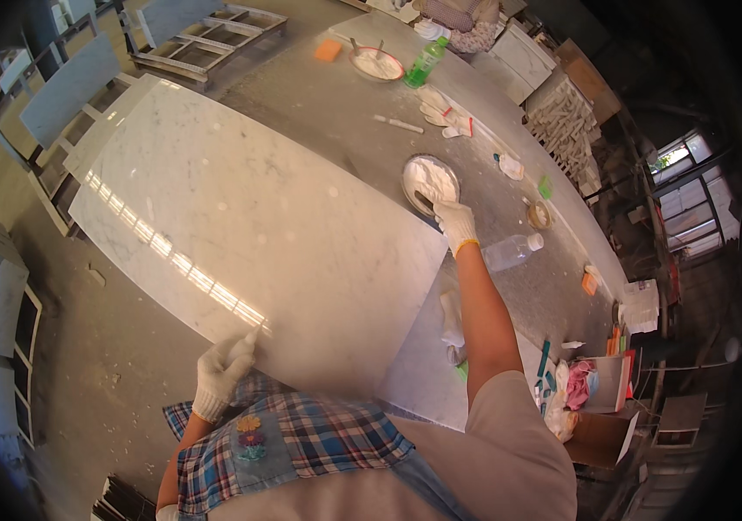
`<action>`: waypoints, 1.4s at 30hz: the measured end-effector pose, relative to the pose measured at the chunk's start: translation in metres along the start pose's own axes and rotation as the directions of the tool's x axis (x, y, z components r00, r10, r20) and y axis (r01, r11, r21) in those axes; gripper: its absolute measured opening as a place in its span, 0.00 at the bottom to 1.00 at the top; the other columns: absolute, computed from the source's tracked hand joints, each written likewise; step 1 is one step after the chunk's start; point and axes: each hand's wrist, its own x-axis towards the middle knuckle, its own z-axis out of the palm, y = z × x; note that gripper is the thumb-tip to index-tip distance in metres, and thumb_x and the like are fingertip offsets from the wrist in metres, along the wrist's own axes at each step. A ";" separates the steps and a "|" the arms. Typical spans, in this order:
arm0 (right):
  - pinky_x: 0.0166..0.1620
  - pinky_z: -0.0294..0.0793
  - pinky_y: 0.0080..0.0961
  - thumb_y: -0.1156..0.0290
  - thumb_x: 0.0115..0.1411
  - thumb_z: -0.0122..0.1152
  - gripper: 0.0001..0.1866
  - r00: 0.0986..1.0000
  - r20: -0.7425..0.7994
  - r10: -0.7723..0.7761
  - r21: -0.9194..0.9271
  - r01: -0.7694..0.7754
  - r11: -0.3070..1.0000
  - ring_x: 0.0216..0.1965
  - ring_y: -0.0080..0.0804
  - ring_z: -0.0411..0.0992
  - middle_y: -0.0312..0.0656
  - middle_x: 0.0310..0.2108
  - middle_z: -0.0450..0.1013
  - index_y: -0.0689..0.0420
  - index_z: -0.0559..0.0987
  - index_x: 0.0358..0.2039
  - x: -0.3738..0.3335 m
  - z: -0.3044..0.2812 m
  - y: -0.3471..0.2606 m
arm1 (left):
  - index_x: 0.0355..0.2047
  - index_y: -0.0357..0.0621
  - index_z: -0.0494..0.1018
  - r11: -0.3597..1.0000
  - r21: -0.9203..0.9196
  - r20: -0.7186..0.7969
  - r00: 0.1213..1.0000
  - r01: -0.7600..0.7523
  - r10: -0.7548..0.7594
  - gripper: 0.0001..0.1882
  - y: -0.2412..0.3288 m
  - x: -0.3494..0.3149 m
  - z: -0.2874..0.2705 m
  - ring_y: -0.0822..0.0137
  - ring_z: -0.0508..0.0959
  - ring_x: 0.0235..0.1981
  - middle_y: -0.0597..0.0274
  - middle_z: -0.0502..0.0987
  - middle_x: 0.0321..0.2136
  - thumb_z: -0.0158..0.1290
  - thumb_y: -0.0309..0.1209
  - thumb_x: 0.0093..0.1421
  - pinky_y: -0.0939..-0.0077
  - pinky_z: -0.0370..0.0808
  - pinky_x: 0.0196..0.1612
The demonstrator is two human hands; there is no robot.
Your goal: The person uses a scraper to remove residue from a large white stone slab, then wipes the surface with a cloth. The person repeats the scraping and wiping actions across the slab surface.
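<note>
A polished pale marble slab (293, 191) with faint grey veins lies in front of me. My left hand (225, 369), in a white knit glove, is at its near left edge. Its fingers are closed together, with a thin pale tip showing at the slab's surface; I cannot make out what that is. Beyond the slab's right edge my right hand (455, 226), gloved too, grips a dark tool (424, 201) whose end dips into a round bowl (407, 181) of white powder or paste. The tool's exact kind is hidden.
Around the bowl are a clear plastic bottle (513, 252), a tape roll (539, 214) and white gloves (446, 111). Farther off stand a green bottle (426, 62) and another bowl (402, 72), near a person (467, 22). A cardboard box (599, 438) sits at right; slab racks (206, 52) stand at left.
</note>
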 end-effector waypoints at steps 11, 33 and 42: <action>0.26 0.65 0.29 0.67 0.56 0.63 0.09 0.994 0.051 -0.093 -0.032 0.095 0.995 0.22 0.24 0.68 0.32 0.19 0.72 0.59 0.82 0.24 0.005 -0.022 0.010 | 0.54 0.25 0.73 0.990 0.137 0.010 1.000 -0.023 0.022 0.21 0.001 0.002 -0.001 0.70 0.81 0.43 0.55 0.83 0.42 0.59 0.28 0.65 0.76 0.78 0.47; 0.22 0.57 0.12 0.58 0.68 0.61 0.14 0.955 0.272 0.121 0.054 -0.140 0.989 0.20 0.10 0.60 0.24 0.24 0.68 0.56 0.83 0.42 -0.329 0.123 -0.015 | 0.53 0.37 0.79 0.997 0.079 0.414 0.910 -0.007 -0.026 0.18 -0.005 -0.011 -0.090 0.74 0.80 0.39 0.62 0.83 0.36 0.60 0.25 0.63 0.78 0.79 0.43; 0.25 0.64 0.13 0.64 0.67 0.62 0.16 0.963 0.254 0.090 0.126 -0.125 0.984 0.24 0.12 0.67 0.29 0.30 0.75 0.61 0.83 0.48 -0.356 0.178 -0.017 | 0.54 0.40 0.79 0.999 0.054 0.547 0.837 -0.006 -0.025 0.17 -0.009 0.000 -0.131 0.74 0.78 0.45 0.63 0.81 0.47 0.57 0.22 0.64 0.78 0.77 0.49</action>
